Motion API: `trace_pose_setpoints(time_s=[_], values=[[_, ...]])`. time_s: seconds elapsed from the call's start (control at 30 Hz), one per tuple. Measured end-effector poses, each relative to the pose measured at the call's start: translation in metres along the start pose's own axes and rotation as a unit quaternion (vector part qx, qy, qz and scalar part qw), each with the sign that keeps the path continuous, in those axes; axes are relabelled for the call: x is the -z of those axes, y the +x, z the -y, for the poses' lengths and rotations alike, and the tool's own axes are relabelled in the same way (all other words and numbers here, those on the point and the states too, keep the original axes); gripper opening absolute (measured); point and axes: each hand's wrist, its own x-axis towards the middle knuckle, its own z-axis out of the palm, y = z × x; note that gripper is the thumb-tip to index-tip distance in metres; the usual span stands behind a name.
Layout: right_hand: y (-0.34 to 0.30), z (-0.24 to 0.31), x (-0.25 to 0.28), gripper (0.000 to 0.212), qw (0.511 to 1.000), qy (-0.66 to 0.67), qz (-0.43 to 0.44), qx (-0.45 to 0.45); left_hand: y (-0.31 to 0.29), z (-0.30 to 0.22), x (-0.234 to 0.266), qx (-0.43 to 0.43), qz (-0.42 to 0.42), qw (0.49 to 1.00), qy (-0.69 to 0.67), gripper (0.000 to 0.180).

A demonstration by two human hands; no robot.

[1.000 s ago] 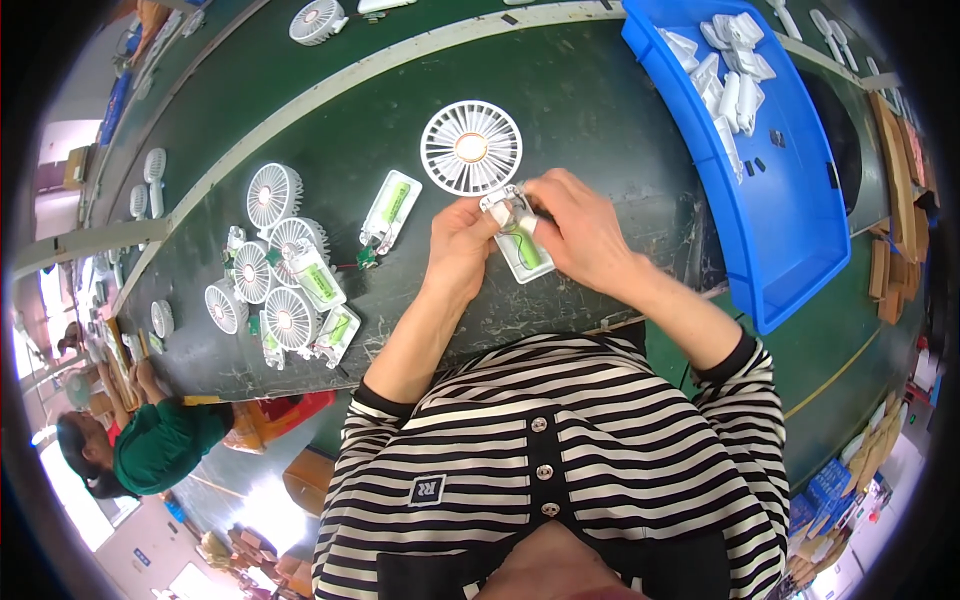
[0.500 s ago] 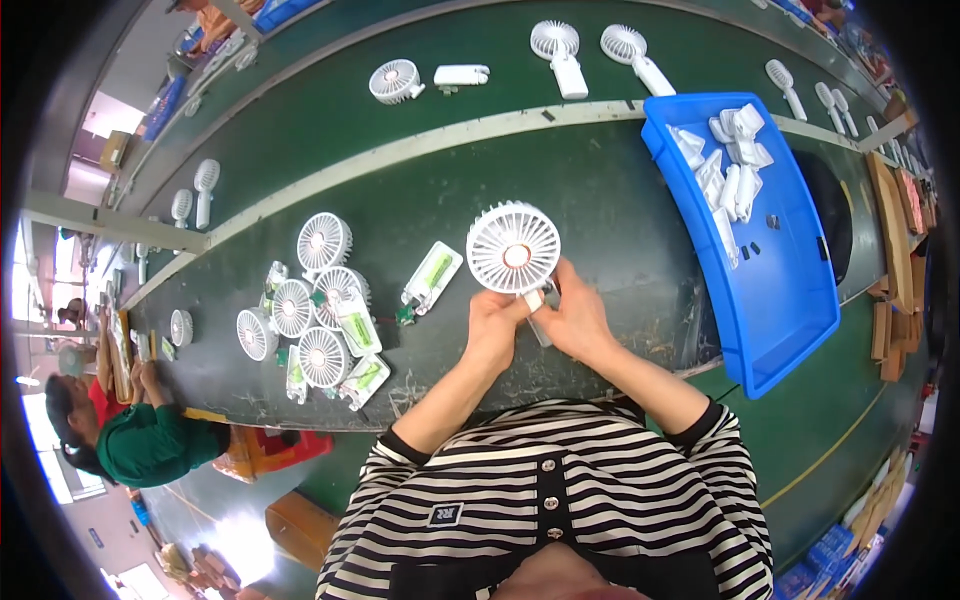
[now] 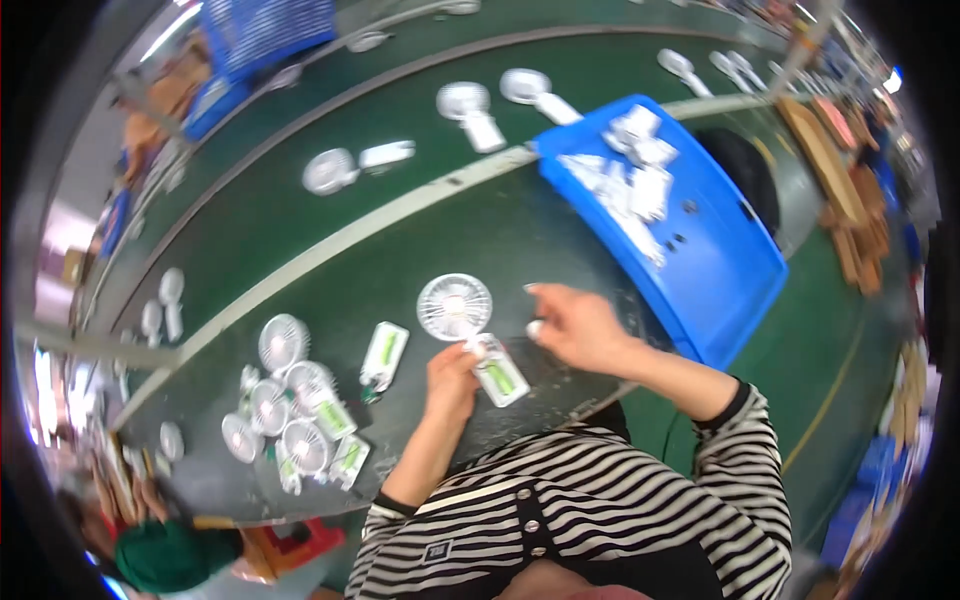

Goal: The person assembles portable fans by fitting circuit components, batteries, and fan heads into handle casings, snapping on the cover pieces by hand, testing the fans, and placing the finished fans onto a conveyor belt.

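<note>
My left hand (image 3: pixel 452 380) is closed around the neck of a white handheld fan (image 3: pixel 455 307), its round grille facing up. Below the grille, the fan's white handle (image 3: pixel 500 371) lies open-backed with a green-labelled part inside. My right hand (image 3: pixel 580 326) is off the fan, to its right, with thumb and forefinger apart and nothing visible between them. Left of the fan lies a loose white handle piece (image 3: pixel 385 352) with a green label and a small green part at its lower end. Farther left sits a cluster of fan heads (image 3: pixel 270 406) with similar handle pieces.
A blue bin (image 3: pixel 720 270) with white plastic parts (image 3: pixel 640 180) stands at the right of the dark table. Beyond a pale divider strip (image 3: pixel 390 215), more white fans (image 3: pixel 465 105) lie on a green surface. A person in green (image 3: pixel 165 555) sits at the lower left.
My right hand has let go of the fan and moved right. The fan has turned so its open handle shows. The whole view has shifted and tilted.
</note>
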Motion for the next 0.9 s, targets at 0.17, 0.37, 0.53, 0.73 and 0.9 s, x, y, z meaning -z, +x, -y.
trace_pose_setpoints(time_s=[0.17, 0.37, 0.53, 0.73, 0.9], values=[[0.098, 0.021, -0.015, 0.024, 0.993, -0.036, 0.028, 0.110, 0.004, -0.001, -0.001, 0.044, -0.023, 0.999, 0.018, 0.022], [0.269, 0.005, -0.108, 0.021, 0.966, -0.175, 0.012, 0.188, -0.002, -0.002, -0.003, 0.047, -0.021, 0.998, 0.038, 0.016], [0.344, 0.014, -0.164, 0.018, 0.943, -0.286, -0.057, 0.159, -0.002, 0.009, 0.005, 0.048, 0.003, 0.998, 0.050, 0.016], [0.332, 0.019, -0.184, 0.018, 0.951, -0.213, -0.057, 0.217, -0.007, 0.007, 0.001, 0.059, 0.016, 0.998, 0.020, 0.016], [0.243, 0.084, -0.178, 0.013, 0.935, -0.209, -0.102, 0.267, -0.003, 0.002, 0.000, 0.058, 0.008, 0.997, 0.055, 0.019]])
